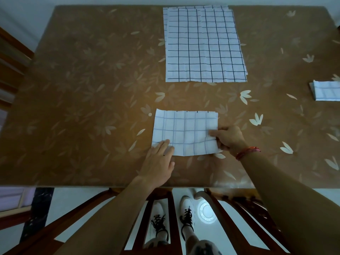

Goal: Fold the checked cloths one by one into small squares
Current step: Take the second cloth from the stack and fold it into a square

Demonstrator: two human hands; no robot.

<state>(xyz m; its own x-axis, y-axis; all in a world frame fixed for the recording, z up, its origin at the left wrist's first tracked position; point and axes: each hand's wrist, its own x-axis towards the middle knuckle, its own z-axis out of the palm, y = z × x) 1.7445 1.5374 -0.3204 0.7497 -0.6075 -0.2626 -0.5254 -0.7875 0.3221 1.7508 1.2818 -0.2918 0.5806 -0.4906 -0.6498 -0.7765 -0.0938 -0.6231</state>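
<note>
Three lots of checked cloth are noted on one desk, which is covered in a smooth, glossy brown sheet printed with pale leaf and flower shapes.

A stack of cloths lies flat and unfolded at the far centre. It is rectangular and white with a dark grid, and several layers show at its staggered edges. The exact count cannot be told.

One half-folded cloth lies at the near centre. It is a thin, soft rectangle with a fainter grid on its upper face. Its near-left corner is pressed down by the left hand, laid flat with straight fingers close together. Its right edge is pinched by the right hand, with the thumb on top and the fingers curled under.

One small folded bundle sits at the right edge of the desk, well apart from the others and partly cut off by the frame.

One red band is worn on the right wrist.

Below the desk edge, a wooden slatted chair and two white shoes with black laces are seen.
</note>
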